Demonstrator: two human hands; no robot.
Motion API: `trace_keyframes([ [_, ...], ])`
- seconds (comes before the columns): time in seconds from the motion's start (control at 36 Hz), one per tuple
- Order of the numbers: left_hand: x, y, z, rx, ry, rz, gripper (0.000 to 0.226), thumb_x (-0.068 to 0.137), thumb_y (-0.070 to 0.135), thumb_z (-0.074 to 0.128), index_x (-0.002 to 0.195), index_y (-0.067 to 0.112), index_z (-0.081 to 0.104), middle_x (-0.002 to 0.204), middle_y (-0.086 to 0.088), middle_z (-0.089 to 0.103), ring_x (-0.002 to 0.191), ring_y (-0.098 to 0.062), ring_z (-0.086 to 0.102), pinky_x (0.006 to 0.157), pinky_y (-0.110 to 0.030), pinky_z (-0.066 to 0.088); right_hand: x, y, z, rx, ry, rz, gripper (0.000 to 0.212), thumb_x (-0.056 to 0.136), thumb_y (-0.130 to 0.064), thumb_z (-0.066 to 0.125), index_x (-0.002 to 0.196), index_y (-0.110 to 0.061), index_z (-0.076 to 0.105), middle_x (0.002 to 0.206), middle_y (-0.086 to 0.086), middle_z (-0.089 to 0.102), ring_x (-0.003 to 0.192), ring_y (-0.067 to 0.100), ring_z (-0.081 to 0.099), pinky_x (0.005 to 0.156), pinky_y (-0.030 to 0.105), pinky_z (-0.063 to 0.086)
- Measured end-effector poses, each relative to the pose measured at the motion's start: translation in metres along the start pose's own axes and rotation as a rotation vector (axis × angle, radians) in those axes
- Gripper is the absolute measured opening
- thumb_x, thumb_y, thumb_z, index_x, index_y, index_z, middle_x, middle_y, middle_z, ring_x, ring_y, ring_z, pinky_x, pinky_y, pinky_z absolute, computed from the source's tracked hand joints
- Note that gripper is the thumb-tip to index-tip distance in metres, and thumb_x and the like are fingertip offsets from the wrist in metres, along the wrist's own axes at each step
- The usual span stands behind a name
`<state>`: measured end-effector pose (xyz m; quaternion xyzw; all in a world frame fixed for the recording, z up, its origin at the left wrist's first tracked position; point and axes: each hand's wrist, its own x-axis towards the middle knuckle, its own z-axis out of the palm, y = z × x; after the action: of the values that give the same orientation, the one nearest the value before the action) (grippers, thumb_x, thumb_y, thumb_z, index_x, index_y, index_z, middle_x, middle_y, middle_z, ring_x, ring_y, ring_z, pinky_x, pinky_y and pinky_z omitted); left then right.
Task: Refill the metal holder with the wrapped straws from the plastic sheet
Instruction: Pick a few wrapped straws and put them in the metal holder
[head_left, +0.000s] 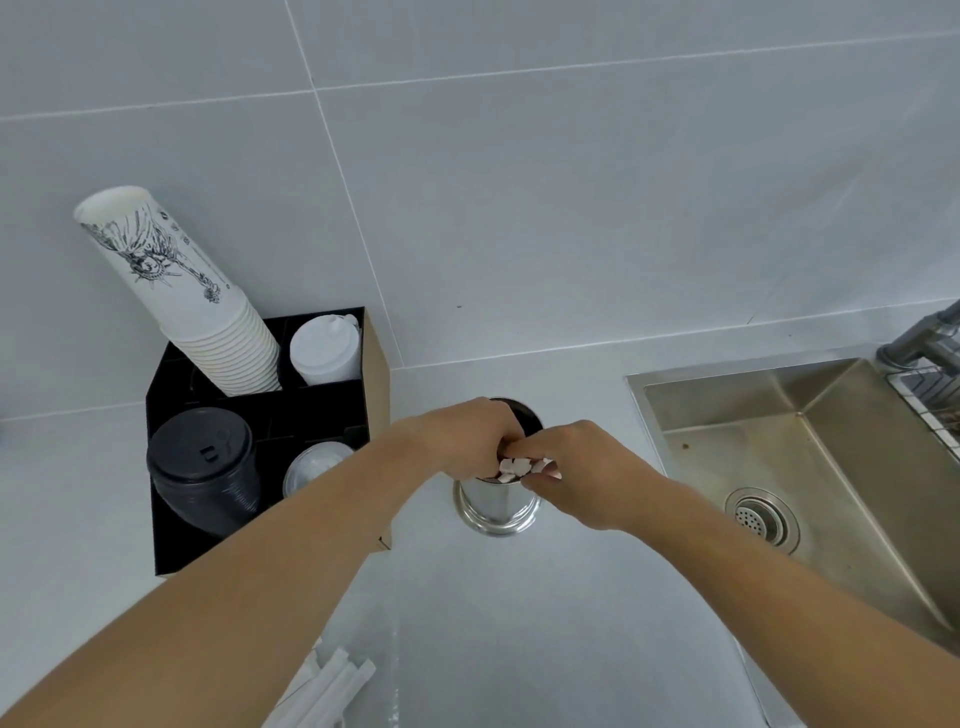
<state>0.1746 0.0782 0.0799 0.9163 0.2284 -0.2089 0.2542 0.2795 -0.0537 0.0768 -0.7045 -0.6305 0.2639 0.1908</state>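
Note:
A round metal holder (497, 506) stands upright on the white counter, between the black cup organizer and the sink. A bundle of wrapped straws (514, 466) pokes out of its mouth, white paper ends showing. My left hand (462, 436) covers the holder's rim from the left, fingers curled around the straw tops. My right hand (582, 475) comes from the right and pinches the same bundle. More wrapped straws (332, 686) lie on the clear plastic sheet (395, 649) at the bottom of the view, partly behind my left forearm.
A black cup organizer (171, 395) at the left holds a stack of white paper cups (176, 280), white lids (324, 351) and black lids (205, 470). A steel sink (810, 467) with a drain lies at the right. Tiled wall behind.

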Motion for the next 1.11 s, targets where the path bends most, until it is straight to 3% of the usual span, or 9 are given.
trace_keyframes([
  [0.17,-0.004,-0.004,-0.003,-0.006,0.023,-0.005,0.030,0.078,0.006,0.052,0.055,0.026,0.050,0.059,0.005,0.050,0.056,-0.017,0.046,0.054,-0.031,0.039,-0.003,0.001,0.002,0.036,0.014,-0.002,0.017,0.088,-0.021,0.057,0.097,-0.022,0.070,0.084,0.009,0.072,0.078,0.030,0.067,0.071,0.046,0.055],
  [0.25,-0.010,-0.007,-0.007,-0.055,0.046,0.012,0.026,0.079,0.006,0.057,0.077,0.029,0.070,0.077,0.006,0.069,0.073,-0.015,0.064,0.065,-0.031,0.053,-0.005,0.001,0.001,0.087,0.028,0.038,0.021,0.087,-0.030,0.053,0.099,-0.023,0.070,0.089,0.009,0.073,0.082,0.030,0.067,0.077,0.049,0.055],
  [0.36,-0.026,-0.013,-0.011,-0.159,0.127,0.011,0.023,0.084,0.010,0.063,0.100,0.021,0.075,0.095,0.007,0.075,0.087,-0.006,0.068,0.083,-0.027,0.056,-0.011,-0.003,-0.005,0.123,0.048,0.063,0.025,0.091,-0.022,0.057,0.109,-0.029,0.072,0.098,-0.003,0.075,0.088,0.017,0.068,0.086,0.034,0.055],
  [0.53,-0.062,-0.023,-0.010,-0.297,0.282,-0.021,0.017,0.089,0.018,0.061,0.101,0.023,0.073,0.096,0.007,0.072,0.087,-0.004,0.067,0.079,-0.018,0.050,-0.018,-0.004,-0.014,0.208,0.124,0.152,0.024,0.092,-0.015,0.057,0.105,-0.026,0.074,0.094,-0.012,0.073,0.084,-0.002,0.067,0.076,0.018,0.051],
  [0.61,-0.083,-0.030,-0.006,-0.386,0.357,-0.061,0.015,0.090,0.025,0.062,0.099,0.026,0.073,0.094,0.010,0.071,0.086,-0.003,0.066,0.077,-0.018,0.052,-0.023,-0.006,-0.017,0.302,0.173,0.195,0.024,0.092,-0.017,0.054,0.094,-0.028,0.075,0.089,-0.003,0.074,0.083,0.019,0.067,0.076,0.035,0.053],
  [0.75,-0.121,-0.046,0.018,-0.851,0.479,-0.160,0.011,0.091,0.016,0.064,0.096,0.020,0.073,0.093,-0.004,0.076,0.090,-0.020,0.072,0.088,-0.032,0.055,-0.031,-0.022,-0.014,0.745,0.258,0.319,0.022,0.092,-0.011,0.059,0.095,-0.025,0.077,0.096,0.002,0.077,0.099,0.030,0.068,0.096,0.045,0.053],
  [0.86,-0.157,-0.059,0.048,-1.212,0.547,-0.261,0.017,0.095,0.012,0.058,0.104,0.009,0.071,0.092,-0.007,0.076,0.087,-0.021,0.070,0.078,-0.028,0.057,-0.036,-0.033,-0.001,1.083,0.235,0.404,0.019,0.095,-0.010,0.056,0.107,-0.008,0.070,0.103,0.012,0.075,0.101,0.025,0.071,0.094,0.036,0.053],
  [0.97,-0.193,-0.081,0.090,-1.461,0.628,-0.394,0.018,0.094,0.018,0.059,0.102,0.010,0.073,0.096,-0.012,0.076,0.090,-0.025,0.071,0.079,-0.033,0.056,-0.041,-0.047,0.024,1.164,0.166,0.463,0.019,0.097,-0.013,0.054,0.106,-0.008,0.070,0.101,0.010,0.076,0.097,0.023,0.072,0.092,0.036,0.052],
  [1.11,-0.230,-0.112,0.139,-1.557,0.687,-0.576,0.020,0.094,0.020,0.059,0.106,0.009,0.070,0.102,-0.013,0.074,0.097,-0.028,0.070,0.081,-0.034,0.054,-0.043,-0.062,0.058,1.188,0.096,0.531,0.018,0.097,-0.013,0.053,0.104,-0.007,0.069,0.104,0.012,0.075,0.099,0.023,0.071,0.091,0.037,0.053],
])
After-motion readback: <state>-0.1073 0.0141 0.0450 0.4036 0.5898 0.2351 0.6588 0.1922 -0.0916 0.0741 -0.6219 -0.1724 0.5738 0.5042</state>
